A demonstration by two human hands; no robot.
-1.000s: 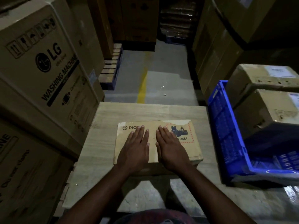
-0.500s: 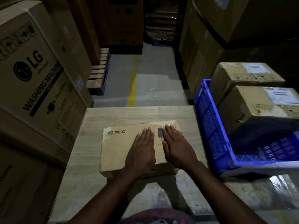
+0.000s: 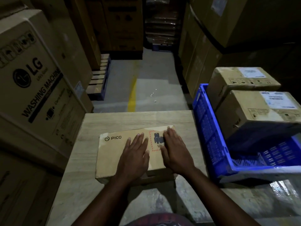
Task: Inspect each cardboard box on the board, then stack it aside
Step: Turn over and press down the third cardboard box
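1. The cardboard box (image 3: 114,154) you are inspecting lies flat on the wooden board (image 3: 91,190), its long side across your view and its near edge close to the board's near edge; "PICO" is printed at its far left, and a red dashed label sits toward its right
2. Your left hand (image 3: 135,155) lies palm down on the middle of the box top, fingers straight and close together; its grip is flat open and holds nothing
3. Your right hand (image 3: 175,152) lies palm down just beside it on the right part of the top, fingertips reaching the far right corner and partly covering the red label; it too is spread flat, with nothing clasped
4. To the right of the board stands a blue plastic crate (image 3: 210,136), tilted, and two smaller cartons (image 3: 254,110) stand inside it, one behind the other
5. To your left rises a big carton marked "LG WASHING MACHINE" (image 3: 37,88), with more tall cartons stacked behind and across the aisle
6. Beyond the board, the grey floor (image 3: 151,82) carries a yellow line
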